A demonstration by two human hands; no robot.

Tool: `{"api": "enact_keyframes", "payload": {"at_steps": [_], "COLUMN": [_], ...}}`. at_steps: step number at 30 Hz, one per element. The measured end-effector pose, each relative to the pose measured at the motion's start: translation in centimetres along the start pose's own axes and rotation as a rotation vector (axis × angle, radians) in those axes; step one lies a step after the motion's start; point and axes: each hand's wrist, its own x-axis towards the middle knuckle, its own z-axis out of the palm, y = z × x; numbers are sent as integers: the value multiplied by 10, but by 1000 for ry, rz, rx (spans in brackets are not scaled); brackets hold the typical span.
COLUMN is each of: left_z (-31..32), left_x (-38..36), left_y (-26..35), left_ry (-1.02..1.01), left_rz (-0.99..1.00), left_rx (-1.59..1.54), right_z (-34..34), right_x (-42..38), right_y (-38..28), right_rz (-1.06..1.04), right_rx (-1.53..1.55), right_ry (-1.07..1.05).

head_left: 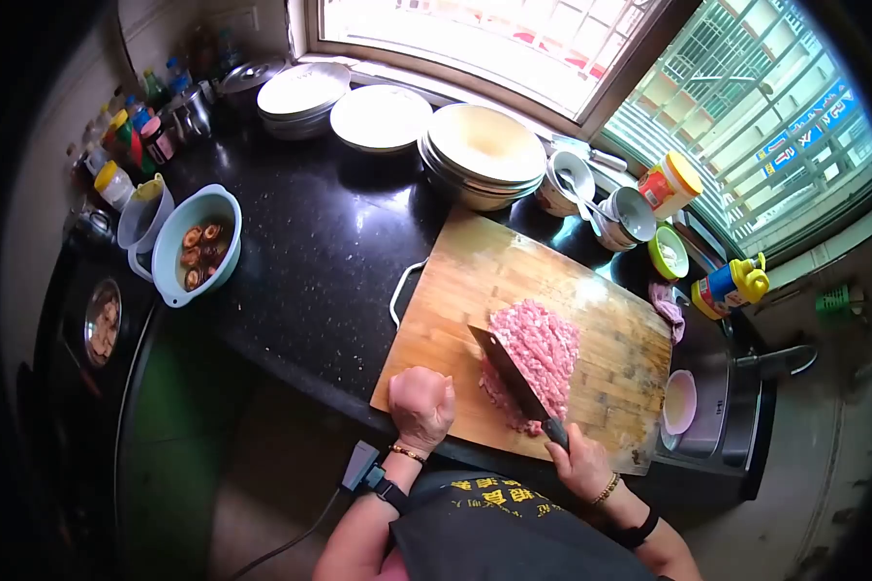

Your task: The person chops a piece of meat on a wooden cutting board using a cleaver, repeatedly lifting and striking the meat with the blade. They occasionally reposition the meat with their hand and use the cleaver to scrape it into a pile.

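Observation:
My right hand [581, 465] is wrapped round the dark handle of a cleaver [516, 382]. The blade slants up and left across a patch of pink minced meat [549, 339], covering part of it. The meat is spread on a wooden cutting board [460, 281] with a white handle on its left side. Closed into a fist, my left hand [422, 405] is at the board's near left corner, apart from the meat and the cleaver. No object shows in its fingers.
A light blue basin [170, 247] of brown pieces in liquid stands on the black counter [291, 242]. Stacked plates [484, 145] and bowls [632, 215] line the window side. A sink [715, 407] with a faucet [780, 358] lies right of the board. Bottles [131, 136] crowd the far left.

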Motion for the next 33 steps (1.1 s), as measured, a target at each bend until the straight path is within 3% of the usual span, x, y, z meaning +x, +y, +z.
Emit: {"api": "enact_keyframes", "payload": {"at_steps": [2,5,8,9,11,13,19,21,23,25,31,33], "left_z": [-1,-3,-1,-1,0,0,-2,0,-1,-3,-1,-1], "left_x": [1,0,0,1,0,1,0,-1,-1,0,-1,-1], "left_y": [0,1,-1,-1,0,-1,0,0,1,1,-1,0], "left_ry": [1,-33,-15,-13,-1,-4,-22,-23,-28,-34,-16,-24], "left_rz": [-9,-15,-7,-5,1,-6,-8,-13,-14,-12,2,-8], "left_rx": [2,3,26,27,14,21,12,22,17,20,27,33], "right_z": [-9,-37,-20,-3,10,-6,-37,-2,10,-5,-29,-10], "right_x": [6,-5,-22,-25,-21,-20,-52,-56,-50,-43,-45,-35], "right_y": [-2,-19,-6,8,16,10,8,43,50,38,25,42], "right_rz": [-2,-29,-69,-84,20,3,-51,-130,22,-75,8,-90], "right_rx": [-48,139,374,280,-144,-110,413,210,-70,59,452,69], "right_ry": [-51,-24,149,163,-67,-50,179,204,-59,13,167,109]}}
